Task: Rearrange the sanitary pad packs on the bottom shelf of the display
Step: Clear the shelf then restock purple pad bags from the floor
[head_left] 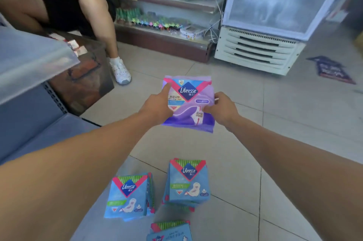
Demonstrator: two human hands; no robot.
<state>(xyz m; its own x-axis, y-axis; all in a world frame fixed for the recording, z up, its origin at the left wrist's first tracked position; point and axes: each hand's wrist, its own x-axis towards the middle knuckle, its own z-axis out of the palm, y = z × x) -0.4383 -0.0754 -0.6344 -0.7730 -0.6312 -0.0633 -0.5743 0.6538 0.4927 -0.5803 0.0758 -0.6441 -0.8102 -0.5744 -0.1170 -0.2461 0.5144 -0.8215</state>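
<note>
Both hands' grip on purple pack w/ fingers.

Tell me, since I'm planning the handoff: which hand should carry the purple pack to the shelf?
Probably left. The blue shelf lies on that side, and the left hand already grips the purple Libresse pad pack; the right hand holds its far edge.

Even, soft daylight is seen throughout, with faint shadows, motion blur at upper left, and wide-angle bending at the edges.
</note>
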